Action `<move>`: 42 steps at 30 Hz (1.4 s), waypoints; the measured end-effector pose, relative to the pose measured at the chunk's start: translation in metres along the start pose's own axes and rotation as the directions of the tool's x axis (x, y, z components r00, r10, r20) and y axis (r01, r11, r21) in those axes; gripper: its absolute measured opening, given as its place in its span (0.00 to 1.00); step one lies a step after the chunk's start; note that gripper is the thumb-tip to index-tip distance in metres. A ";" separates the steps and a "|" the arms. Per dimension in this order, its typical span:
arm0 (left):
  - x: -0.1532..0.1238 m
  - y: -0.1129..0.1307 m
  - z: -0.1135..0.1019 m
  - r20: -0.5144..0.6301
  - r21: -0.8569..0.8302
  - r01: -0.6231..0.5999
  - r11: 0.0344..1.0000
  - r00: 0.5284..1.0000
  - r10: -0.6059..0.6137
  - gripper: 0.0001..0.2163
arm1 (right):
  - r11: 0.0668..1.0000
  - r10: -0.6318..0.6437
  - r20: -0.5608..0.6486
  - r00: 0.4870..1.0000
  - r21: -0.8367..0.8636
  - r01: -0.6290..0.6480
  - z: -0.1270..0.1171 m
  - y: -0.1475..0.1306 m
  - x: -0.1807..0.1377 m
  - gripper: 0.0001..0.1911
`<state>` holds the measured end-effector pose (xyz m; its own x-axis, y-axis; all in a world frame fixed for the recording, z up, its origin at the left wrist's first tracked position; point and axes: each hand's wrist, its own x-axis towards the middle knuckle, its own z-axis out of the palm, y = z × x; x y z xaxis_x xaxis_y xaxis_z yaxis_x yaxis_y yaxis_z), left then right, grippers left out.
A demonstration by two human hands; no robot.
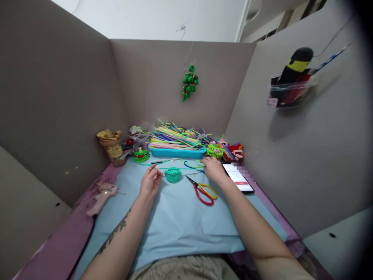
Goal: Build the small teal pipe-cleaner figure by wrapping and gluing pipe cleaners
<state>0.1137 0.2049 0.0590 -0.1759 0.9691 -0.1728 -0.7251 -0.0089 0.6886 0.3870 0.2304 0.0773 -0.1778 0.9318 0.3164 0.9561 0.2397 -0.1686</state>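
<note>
While we look down through the head camera, our left hand lies on the pale blue mat with the palm turned inward and the fingers loosely curled. It is slack and has hold of nothing. Just beside it, at three o'clock, sits a teal coil of wound pipe cleaner, apart from the fingertips. Our right hand rests palm down at two o'clock from the coil, its fingers laid over loose pipe-cleaner strands in blue and green. The hand hides its own fingertips, so we cannot tell whether they pinch a strand or only press on it.

At five o'clock from the coil lie scissors with red and yellow handles, their blades pointing toward the coil. At twelve o'clock a blue tray holds a heap of coloured stems. A phone lies at three o'clock from the right hand, and a glue gun at nine o'clock from the left hand.

We judge the strands feather-light and fuzzy, so not slippery — soft wire that bends easily and holds a kink, best pinched near one end between thumb and forefinger. The coil looks light and springy but crushable — we would take it gently by its outer rim.
</note>
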 end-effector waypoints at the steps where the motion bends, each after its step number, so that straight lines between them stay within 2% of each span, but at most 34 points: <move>1: 0.001 0.000 0.000 -0.009 -0.016 -0.013 1.000 1.000 0.013 0.10 | 0.998 -0.044 -0.016 0.999 0.048 0.044 0.001 -0.012 -0.001 0.15; 4: 0.002 0.002 -0.001 -0.043 -0.074 -0.038 0.996 0.998 0.035 0.08 | 0.945 -0.245 -0.020 0.969 0.219 0.243 0.008 -0.052 0.003 0.14; 8: 0.003 0.006 -0.002 -0.123 -0.139 -0.038 0.990 0.992 0.021 0.07 | 0.898 -0.346 -0.014 0.938 0.284 0.335 0.021 -0.101 0.023 0.14; 13: 0.005 0.010 -0.006 -0.143 -0.161 -0.071 0.984 0.989 0.048 0.06 | 0.930 -0.344 0.103 0.933 0.177 0.323 0.036 -0.142 0.048 0.17; 17: 0.007 0.011 -0.009 -0.141 -0.151 -0.095 0.984 0.987 0.074 0.06 | 0.931 -0.362 0.191 0.912 0.022 0.365 0.028 -0.160 0.054 0.13; 19: 0.007 0.011 -0.009 -0.136 -0.144 -0.119 0.982 0.986 0.099 0.07 | 0.914 -0.390 0.171 0.905 -0.050 0.404 0.014 -0.162 0.054 0.13; 22: 0.003 0.009 -0.006 -0.096 -0.082 -0.152 0.985 0.985 0.144 0.09 | 0.911 -0.392 0.064 0.918 -0.108 0.397 -0.011 -0.157 0.046 0.13; 26: -0.005 -0.002 -0.001 0.044 0.125 -0.131 0.984 0.991 0.126 0.15 | 0.958 -0.286 0.000 0.958 0.015 0.286 -0.026 -0.137 0.017 0.13; 30: -0.011 -0.017 0.002 0.215 0.367 -0.170 0.915 0.972 0.094 0.17 | 0.941 -0.266 -0.065 0.962 0.197 0.274 -0.010 -0.113 -0.014 0.14; 33: -0.012 -0.023 0.004 0.297 0.453 -0.206 0.867 0.952 0.071 0.17 | 0.916 -0.231 -0.123 0.965 0.306 0.259 0.009 -0.100 -0.023 0.13; 37: -0.012 -0.026 0.004 0.335 0.533 -0.260 0.805 0.939 0.081 0.15 | 0.896 -0.198 -0.126 0.972 0.379 0.232 0.022 -0.093 -0.023 0.13; 42: -0.010 -0.028 0.002 0.353 0.586 -0.296 0.754 0.931 0.091 0.14 | 0.900 -0.177 -0.104 0.979 0.386 0.204 0.022 -0.093 -0.025 0.14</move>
<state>0.1372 0.1959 0.0423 0.0053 0.9886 0.1506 -0.1046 -0.1492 0.9833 0.2970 0.1905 0.0648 -0.3187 0.8412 0.4369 0.7340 0.5106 -0.4478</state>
